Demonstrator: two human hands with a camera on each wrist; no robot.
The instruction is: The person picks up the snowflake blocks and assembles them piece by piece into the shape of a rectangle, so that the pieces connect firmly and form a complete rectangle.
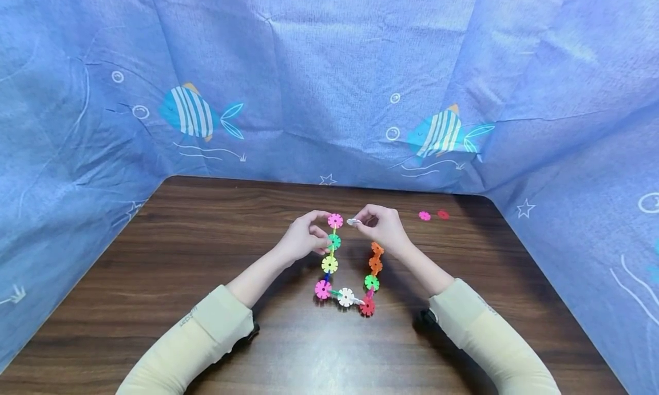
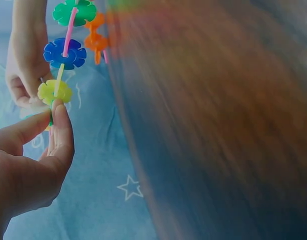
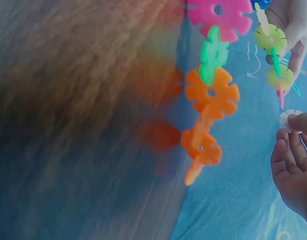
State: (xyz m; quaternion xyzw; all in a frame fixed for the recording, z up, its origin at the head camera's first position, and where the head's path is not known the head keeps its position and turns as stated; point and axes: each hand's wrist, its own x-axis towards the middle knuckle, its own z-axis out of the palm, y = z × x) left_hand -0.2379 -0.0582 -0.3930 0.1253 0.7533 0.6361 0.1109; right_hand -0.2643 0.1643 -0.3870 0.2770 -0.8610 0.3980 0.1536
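A chain of interlocked snowflake discs [image 1: 345, 297] bends in a U shape above the table, in pink, yellow, green, white, red and orange. My left hand [image 1: 304, 237] pinches its left arm at the green disc [image 1: 334, 242], close under the pink end disc [image 1: 335, 220]. Between thumb and fingers of my right hand [image 1: 383, 229] is a loose white snowflake disc [image 1: 353, 221], a small gap to the right of that pink end. In the right wrist view the white disc [image 3: 289, 120] sits just below the chain's end, and the orange discs [image 3: 212, 92] form the other arm.
A pink disc [image 1: 424, 216] and a red disc [image 1: 443, 214] lie on the brown wooden table [image 1: 206, 229] at the back right. A blue curtain [image 1: 329, 86] with printed fish hangs behind the table and along its sides.
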